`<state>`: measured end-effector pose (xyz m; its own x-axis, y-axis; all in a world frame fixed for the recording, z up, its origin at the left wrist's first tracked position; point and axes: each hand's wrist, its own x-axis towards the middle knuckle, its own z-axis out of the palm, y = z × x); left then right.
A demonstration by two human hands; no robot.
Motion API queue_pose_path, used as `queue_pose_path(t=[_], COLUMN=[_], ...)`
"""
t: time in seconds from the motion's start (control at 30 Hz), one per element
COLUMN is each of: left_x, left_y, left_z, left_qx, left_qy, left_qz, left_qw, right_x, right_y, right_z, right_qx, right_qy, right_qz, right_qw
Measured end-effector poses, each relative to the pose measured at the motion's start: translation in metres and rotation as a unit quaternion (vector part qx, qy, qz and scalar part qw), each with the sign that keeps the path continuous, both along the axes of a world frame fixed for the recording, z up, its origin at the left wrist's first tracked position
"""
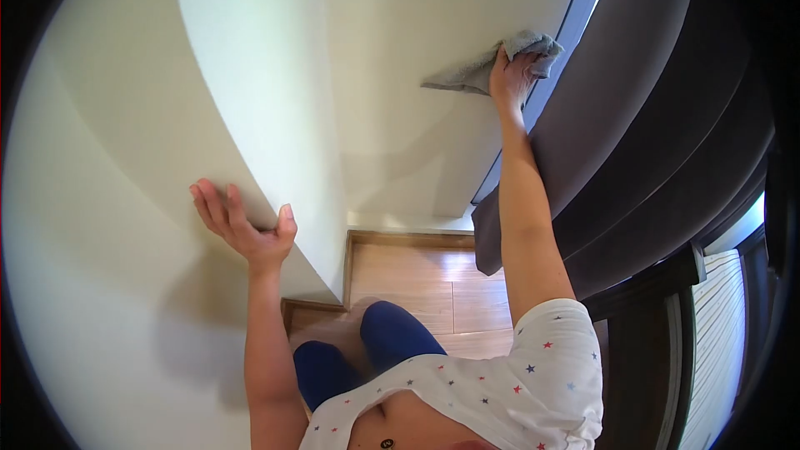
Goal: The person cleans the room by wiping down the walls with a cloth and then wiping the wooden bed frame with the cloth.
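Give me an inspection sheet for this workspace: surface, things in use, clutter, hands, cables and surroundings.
Surface: pale wall, with a corner that juts out on the left; no marks I can make out.
Things in use: one grey cloth, bunched at the hand, with one end trailing to the left.
Clutter: nothing seen.
Hands: right hand holds the cloth beside the blue-grey strip; left hand is open, apparently braced at the wall's corner.
Cables: nothing seen.
Surroundings: dark curtain hanging close to the right arm, wood-look floor below.
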<state>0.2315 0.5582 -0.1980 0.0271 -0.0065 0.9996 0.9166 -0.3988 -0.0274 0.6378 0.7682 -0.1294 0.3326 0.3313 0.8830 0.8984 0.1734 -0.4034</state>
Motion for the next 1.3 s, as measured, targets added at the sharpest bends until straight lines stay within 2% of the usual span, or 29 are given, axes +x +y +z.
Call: queue_pose_path(t=[0.07,0.17,0.23,0.33,0.37,0.4,0.47,0.57,0.67,0.77,0.83,0.9,0.97,1.03,1.1,1.2,1.3], left_x=[-0.003,0.000,0.000,0.000,-0.001,-0.001,0.001,0.002,-0.001,-0.003,-0.004,-0.006,-0.005,-0.006,-0.005,-0.006,-0.006], left_y=[-0.002,-0.001,-0.003,-0.001,-0.001,-0.002,-0.006,-0.006,-0.002,0.001,0.004,0.005,0.005,0.008,0.004,-0.002,0.001], left_z=[0.001,0.003,0.001,-0.001,-0.001,0.000,0.002,0.001,0.004,-0.002,-0.002,-0.003,-0.003,-0.002,0.003,0.007,0.005], left_qx=[-0.013,0.003,-0.013,-0.024,-0.029,-0.031,-0.045,-0.054,-0.058,-0.060,-0.041,-0.030,-0.028,-0.017,-0.020,-0.020,-0.017], left_qy=[0.008,-0.004,0.004,0.009,0.013,0.011,0.008,-0.010,0.011,0.010,-0.006,-0.011,-0.007,0.006,0.041,0.042,0.018], left_qz=[-0.006,-0.006,-0.010,-0.015,-0.016,-0.023,-0.039,-0.066,-0.049,-0.055,-0.071,-0.073,-0.068,-0.056,-0.042,-0.015,0.012], left_qw=[1.000,1.000,1.000,1.000,0.999,0.999,0.998,0.996,0.997,0.997,0.997,0.997,0.997,0.998,0.998,0.999,1.000], right_x=[-0.003,-0.014,-0.012,-0.025,-0.018,-0.022,-0.005,0.005,0.005,-0.001,-0.015,-0.033,-0.041,-0.036,-0.058,-0.089,-0.066], right_y=[0.019,0.020,0.024,-0.008,-0.012,-0.017,0.005,0.005,0.014,-0.006,-0.015,-0.006,0.021,0.037,0.001,-0.149,-0.203], right_z=[-0.032,-0.105,-0.172,-0.183,-0.164,-0.139,-0.111,-0.065,-0.096,-0.152,-0.196,-0.244,-0.317,-0.413,-0.453,-0.339,-0.330], right_qx=[0.048,0.030,-0.086,-0.075,-0.293,-0.219,-0.147,-0.044,0.022,-0.075,-0.140,-0.023,0.005,-0.155,-0.187,-0.137,-0.190], right_qy=[0.024,0.136,0.131,0.072,0.051,0.109,0.100,-0.003,0.001,0.000,0.099,0.302,0.396,0.561,0.628,0.731,0.655], right_qz=[-0.061,-0.041,-0.094,-0.110,-0.060,0.012,0.038,0.014,-0.046,-0.033,0.003,0.025,0.011,0.091,0.102,0.216,0.225], right_qw=[0.997,0.989,0.983,0.988,0.953,0.970,0.983,0.999,0.999,0.997,0.985,0.953,0.918,0.808,0.749,0.633,0.696])
